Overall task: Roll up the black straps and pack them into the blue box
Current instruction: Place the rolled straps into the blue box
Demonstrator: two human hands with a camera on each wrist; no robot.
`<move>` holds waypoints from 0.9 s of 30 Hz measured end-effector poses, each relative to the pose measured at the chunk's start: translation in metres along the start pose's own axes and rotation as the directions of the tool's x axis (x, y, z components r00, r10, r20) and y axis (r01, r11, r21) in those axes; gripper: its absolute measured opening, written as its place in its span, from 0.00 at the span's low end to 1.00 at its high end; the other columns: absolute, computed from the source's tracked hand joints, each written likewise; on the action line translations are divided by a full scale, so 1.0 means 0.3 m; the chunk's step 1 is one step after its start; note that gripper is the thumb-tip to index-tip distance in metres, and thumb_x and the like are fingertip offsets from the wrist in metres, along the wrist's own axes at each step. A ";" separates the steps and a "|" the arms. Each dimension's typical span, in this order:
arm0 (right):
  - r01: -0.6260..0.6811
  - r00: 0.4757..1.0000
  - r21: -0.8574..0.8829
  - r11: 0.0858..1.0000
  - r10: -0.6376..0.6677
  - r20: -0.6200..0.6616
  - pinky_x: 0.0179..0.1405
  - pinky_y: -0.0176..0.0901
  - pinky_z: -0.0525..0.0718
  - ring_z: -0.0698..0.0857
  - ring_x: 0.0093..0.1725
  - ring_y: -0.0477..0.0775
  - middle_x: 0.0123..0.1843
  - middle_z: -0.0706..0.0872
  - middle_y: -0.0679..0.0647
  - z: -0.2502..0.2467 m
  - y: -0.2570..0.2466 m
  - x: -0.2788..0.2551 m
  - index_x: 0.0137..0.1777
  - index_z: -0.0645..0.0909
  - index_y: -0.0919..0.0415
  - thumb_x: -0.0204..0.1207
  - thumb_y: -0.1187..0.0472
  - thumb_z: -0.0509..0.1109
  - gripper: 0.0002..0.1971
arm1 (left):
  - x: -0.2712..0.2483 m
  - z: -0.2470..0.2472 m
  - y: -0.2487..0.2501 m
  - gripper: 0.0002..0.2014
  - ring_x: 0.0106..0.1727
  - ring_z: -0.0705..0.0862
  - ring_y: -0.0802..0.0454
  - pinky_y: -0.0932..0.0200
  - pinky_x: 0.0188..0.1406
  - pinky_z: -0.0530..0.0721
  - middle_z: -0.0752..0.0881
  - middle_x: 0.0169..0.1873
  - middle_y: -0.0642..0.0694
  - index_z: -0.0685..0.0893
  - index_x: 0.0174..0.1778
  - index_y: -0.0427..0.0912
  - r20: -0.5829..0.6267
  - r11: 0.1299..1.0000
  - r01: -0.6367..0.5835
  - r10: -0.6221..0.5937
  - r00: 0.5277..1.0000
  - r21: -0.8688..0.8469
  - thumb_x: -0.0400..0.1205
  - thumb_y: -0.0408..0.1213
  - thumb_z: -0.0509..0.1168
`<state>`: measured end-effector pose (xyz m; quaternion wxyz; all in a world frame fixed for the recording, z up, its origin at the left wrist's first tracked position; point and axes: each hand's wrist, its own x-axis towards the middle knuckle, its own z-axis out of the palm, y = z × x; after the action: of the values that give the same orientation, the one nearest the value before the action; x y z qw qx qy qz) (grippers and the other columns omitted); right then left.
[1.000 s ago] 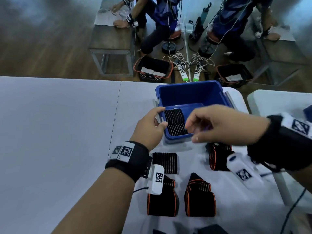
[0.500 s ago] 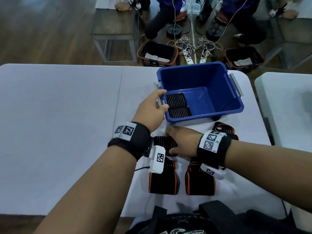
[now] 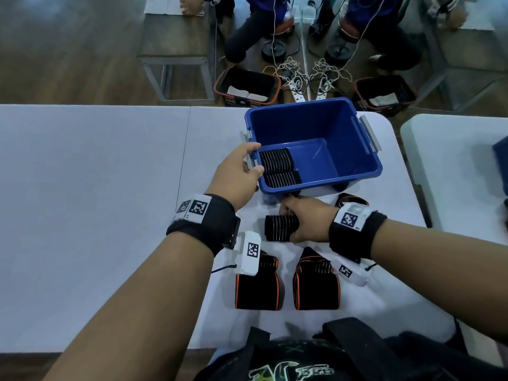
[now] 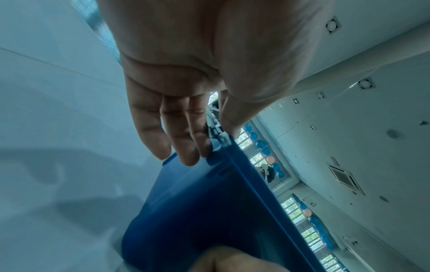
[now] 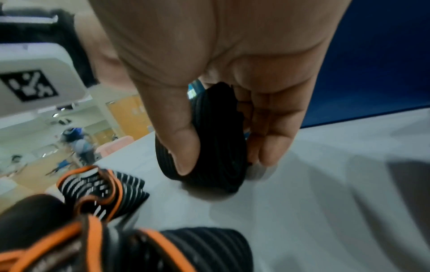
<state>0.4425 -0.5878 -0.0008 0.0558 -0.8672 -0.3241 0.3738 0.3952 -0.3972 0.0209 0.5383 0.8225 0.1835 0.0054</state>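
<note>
At the middle of the head view, the right hand (image 3: 305,222) grips a rolled black strap (image 3: 280,228) lying on the bench (image 3: 96,188), just below the blue box (image 3: 316,127). The left hand (image 3: 237,178) pinches the box's rim by its grey latch. Packing is underway: two rolls (image 3: 276,169) already sit inside. Next, I judge, lift this roll beside them. No brand is readable; the wristbands carry only square code tags.

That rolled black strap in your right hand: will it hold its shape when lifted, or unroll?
The rolled strap looks soft and probably light. The right hand pinches it across the coil, which should keep it wound. Released on its curved side it may roll or loosen.
</note>
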 end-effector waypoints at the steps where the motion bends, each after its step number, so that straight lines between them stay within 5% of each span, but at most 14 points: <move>1: -0.012 1.000 0.021 1.000 0.012 -0.003 0.47 0.46 0.86 0.83 0.50 0.51 0.53 0.83 0.49 -0.013 0.010 -0.013 0.57 0.75 0.47 0.61 0.55 0.83 0.26 | 0.000 0.000 -0.001 0.22 0.46 0.90 0.44 0.54 0.44 0.89 0.83 0.40 0.48 0.74 0.77 0.55 0.003 1.000 0.001 -0.001 1.000 -0.003 0.87 0.35 0.64; 5: -0.014 1.000 0.176 0.984 0.017 -0.016 0.19 0.28 0.76 0.81 0.34 0.42 0.49 0.83 0.47 -0.087 0.045 -0.091 0.58 0.78 0.49 0.64 0.57 0.84 0.25 | 0.000 0.000 0.001 0.22 0.46 0.90 0.44 0.66 0.35 0.83 0.82 0.39 0.51 0.74 0.77 0.55 0.004 1.000 0.003 -0.003 1.000 -0.019 0.87 0.35 0.64; 7: 0.000 1.000 0.257 0.966 0.002 -0.005 0.25 0.32 0.84 0.84 0.32 0.42 0.48 0.87 0.48 -0.128 0.053 -0.141 0.56 0.79 0.46 0.64 0.57 0.85 0.23 | 0.000 0.000 0.001 0.22 0.45 0.89 0.43 0.70 0.30 0.81 0.82 0.38 0.51 0.74 0.77 0.55 0.004 1.000 0.005 -0.004 1.000 -0.027 0.87 0.35 0.64; 10: 0.035 0.999 0.354 0.935 -0.041 0.009 0.45 0.52 0.92 0.91 0.40 0.50 0.47 0.91 0.49 -0.196 0.057 -0.220 0.53 0.82 0.45 0.65 0.59 0.85 0.20 | -0.003 0.001 0.003 0.22 0.44 0.90 0.43 0.68 0.32 0.81 0.83 0.37 0.49 0.74 0.77 0.55 0.010 0.999 0.007 -0.007 1.000 -0.031 0.87 0.35 0.64; 13: 0.097 0.995 0.427 0.899 -0.089 -0.039 0.51 0.53 0.90 0.91 0.44 0.52 0.46 0.91 0.50 -0.286 0.056 -0.274 0.53 0.84 0.48 0.67 0.58 0.85 0.17 | -0.001 0.001 0.001 0.22 0.45 0.90 0.41 0.66 0.34 0.82 0.83 0.38 0.45 0.74 0.77 0.55 0.010 0.999 0.011 -0.011 1.000 -0.037 0.88 0.35 0.64; 18: 0.110 0.990 0.666 0.738 -0.019 -0.143 0.47 0.63 0.91 0.91 0.49 0.64 0.50 0.90 0.59 -0.434 0.091 -0.224 0.58 0.83 0.58 0.67 0.54 0.80 0.20 | 0.002 0.004 -0.005 0.21 0.44 0.89 0.38 0.60 0.38 0.86 0.85 0.44 0.31 0.75 0.76 0.57 0.002 0.999 0.003 -0.003 1.000 -0.033 0.87 0.36 0.64; 22: 0.034 0.988 0.770 0.638 0.092 -0.120 0.44 0.63 0.90 0.87 0.48 0.64 0.49 0.84 0.63 -0.514 0.109 -0.076 0.58 0.79 0.66 0.79 0.70 0.71 0.09 | -0.002 0.003 -0.011 0.21 0.43 0.90 0.40 0.54 0.43 0.89 0.85 0.45 0.31 0.75 0.76 0.59 0.005 1.000 0.007 -0.007 1.000 -0.031 0.87 0.37 0.65; 27: -0.123 0.989 0.695 0.708 0.145 0.027 0.32 0.53 0.90 0.84 0.38 0.62 0.41 0.81 0.65 -0.540 0.092 0.132 0.45 0.78 0.64 0.77 0.74 0.68 0.05 | -0.003 0.005 -0.017 0.21 0.42 0.90 0.42 0.53 0.43 0.89 0.85 0.41 0.36 0.76 0.74 0.60 0.000 0.999 0.014 -0.014 1.000 -0.048 0.87 0.37 0.65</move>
<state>0.5879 -0.5618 0.0812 0.3546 -0.8093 -0.0957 0.4585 0.3930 -0.3971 0.0158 0.5579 0.8080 0.1893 0.0064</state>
